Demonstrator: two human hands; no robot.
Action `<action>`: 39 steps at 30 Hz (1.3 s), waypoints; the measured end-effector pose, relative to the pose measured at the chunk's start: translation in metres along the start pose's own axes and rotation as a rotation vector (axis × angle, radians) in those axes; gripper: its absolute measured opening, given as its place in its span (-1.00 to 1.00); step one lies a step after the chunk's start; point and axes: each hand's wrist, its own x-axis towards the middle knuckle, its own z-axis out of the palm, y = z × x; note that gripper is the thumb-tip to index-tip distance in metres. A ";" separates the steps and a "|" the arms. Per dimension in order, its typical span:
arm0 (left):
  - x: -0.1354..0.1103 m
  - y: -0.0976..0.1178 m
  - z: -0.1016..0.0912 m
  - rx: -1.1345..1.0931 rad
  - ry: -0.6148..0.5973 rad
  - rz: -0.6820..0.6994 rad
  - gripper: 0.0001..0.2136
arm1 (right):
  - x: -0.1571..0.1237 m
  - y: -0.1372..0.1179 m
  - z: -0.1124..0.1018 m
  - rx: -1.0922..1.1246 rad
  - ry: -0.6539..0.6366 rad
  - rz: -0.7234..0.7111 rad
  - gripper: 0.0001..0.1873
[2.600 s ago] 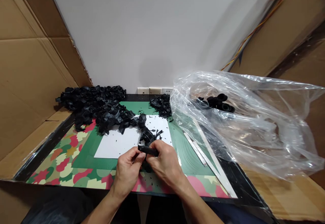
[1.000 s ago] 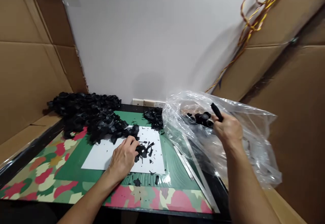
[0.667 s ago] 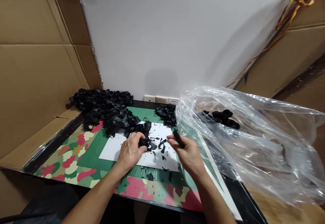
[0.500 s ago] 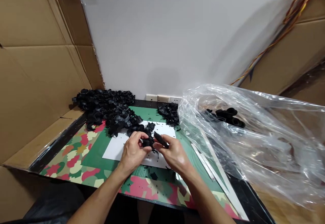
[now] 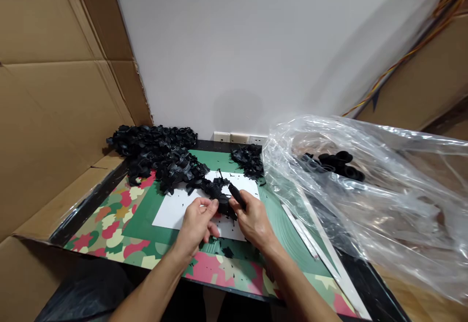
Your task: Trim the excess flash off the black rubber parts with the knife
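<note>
My left hand and my right hand meet over a white sheet on the green mat. Both are closed on a black ribbed rubber part held between them. My right hand also grips a slim black tool whose tip points up and left at the part. Small black scraps lie on the sheet and mat around my hands.
A big pile of black rubber parts fills the mat's far left; a smaller heap of scraps sits behind the sheet. A clear plastic bag with several black round pieces lies on the right. Cardboard walls stand on both sides. White strips lie beside the bag.
My right hand came back from the plastic bag with the black tool. My left hand picked a ribbed part off the sheet, and both hands now hold it together.
</note>
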 end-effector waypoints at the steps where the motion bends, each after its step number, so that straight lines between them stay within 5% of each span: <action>1: 0.002 0.002 0.003 -0.068 -0.005 -0.037 -0.60 | 0.000 -0.001 0.000 0.007 -0.004 -0.012 -0.75; 6: 0.011 0.008 0.018 -0.258 0.021 -0.099 -0.70 | -0.005 -0.006 0.000 0.139 -0.035 0.038 -0.80; 13: 0.006 0.012 0.029 -0.397 0.016 -0.146 -0.80 | -0.002 -0.011 0.007 0.362 0.126 0.168 -0.82; 21: 0.015 0.018 0.025 -0.413 0.067 -0.131 -0.78 | 0.015 -0.019 0.008 0.204 0.028 0.134 -0.86; 26: 0.003 0.014 0.026 -0.331 -0.045 -0.214 -0.69 | 0.052 -0.005 0.009 0.088 0.171 0.181 -0.89; 31: -0.005 0.014 0.019 -0.303 -0.165 -0.224 -0.66 | 0.077 0.008 -0.020 0.020 0.206 0.136 -0.90; 35: 0.003 0.017 0.011 -0.301 -0.105 -0.104 -0.56 | 0.061 0.008 -0.041 0.002 0.030 0.110 -0.89; 39: 0.003 0.016 0.011 -0.266 -0.016 -0.020 -0.49 | 0.025 -0.001 -0.043 0.074 0.013 0.093 -0.77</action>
